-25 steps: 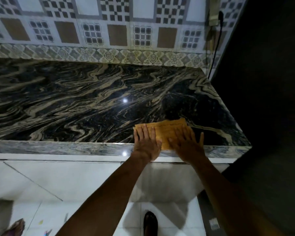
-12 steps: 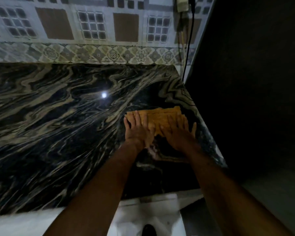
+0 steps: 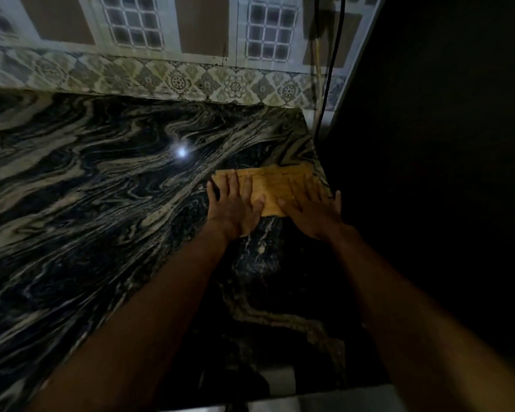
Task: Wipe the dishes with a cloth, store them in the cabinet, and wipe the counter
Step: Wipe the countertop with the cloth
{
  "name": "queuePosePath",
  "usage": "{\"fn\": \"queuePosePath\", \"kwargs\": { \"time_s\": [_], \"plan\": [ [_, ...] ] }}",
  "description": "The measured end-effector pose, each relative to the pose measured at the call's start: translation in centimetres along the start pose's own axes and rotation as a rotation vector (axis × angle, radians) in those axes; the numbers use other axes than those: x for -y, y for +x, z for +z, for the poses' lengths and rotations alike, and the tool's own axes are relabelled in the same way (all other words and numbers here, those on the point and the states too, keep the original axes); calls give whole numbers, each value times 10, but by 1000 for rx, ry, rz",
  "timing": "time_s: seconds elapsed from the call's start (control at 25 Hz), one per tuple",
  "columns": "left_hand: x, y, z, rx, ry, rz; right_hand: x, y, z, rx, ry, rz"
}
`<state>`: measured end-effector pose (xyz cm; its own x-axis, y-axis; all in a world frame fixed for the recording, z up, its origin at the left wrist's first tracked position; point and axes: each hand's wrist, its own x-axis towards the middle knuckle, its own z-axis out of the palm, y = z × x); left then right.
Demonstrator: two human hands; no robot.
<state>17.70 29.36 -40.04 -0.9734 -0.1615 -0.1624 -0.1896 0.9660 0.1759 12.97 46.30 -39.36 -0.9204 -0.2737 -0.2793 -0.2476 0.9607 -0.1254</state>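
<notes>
On the folded orange-yellow cloth (image 3: 275, 190) I have both hands pressed flat, neither one gripping. My left hand (image 3: 235, 208) lies with its fingers (image 3: 232, 182) spread open over the cloth's left end, the palm resting on the stone just beside the cloth. My right hand (image 3: 312, 211) is splayed the same way over the cloth's right end, its little finger reaching out past the cloth's right edge. The cloth lies flat on the black table with swirling beige veins (image 3: 87, 185), near its right edge and short of the back wall. A bright glint of light (image 3: 181, 152) sits on the stone left of the cloth. Beyond the cloth rises a patterned tile wall (image 3: 167, 81), with a thin black cable (image 3: 332, 66) hanging down it above the cloth's right end. Right of the cloth the room is dark.
</notes>
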Motion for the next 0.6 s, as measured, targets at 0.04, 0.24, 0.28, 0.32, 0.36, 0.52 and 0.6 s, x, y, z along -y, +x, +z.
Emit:
{"fn": "queuePosePath", "kwargs": {
  "time_s": [0.04, 0.24, 0.28, 0.32, 0.36, 0.52, 0.6],
  "plan": [
    [-3, -13, 2, 5, -6, 10, -4, -13, 2, 6, 10, 7],
    [-26, -97, 21, 21, 1, 111, -23, -105, 21, 4, 59, 38],
    [-27, -113, 25, 25, 6, 133, -25, -124, 26, -9, 49, 47],
    [-27, -128, 29, 28, 14, 152, -25, -141, 32, -16, 40, 57],
    [-26, -144, 31, 34, 23, 172, -26, -158, 39, -24, 29, 66],
    [-21, -197, 34, 60, 12, 245, -26, -211, 62, -57, -46, 32],
    [-17, -214, 34, 79, 16, 279, -26, -227, 69, -44, -46, 6]
  ]
}}
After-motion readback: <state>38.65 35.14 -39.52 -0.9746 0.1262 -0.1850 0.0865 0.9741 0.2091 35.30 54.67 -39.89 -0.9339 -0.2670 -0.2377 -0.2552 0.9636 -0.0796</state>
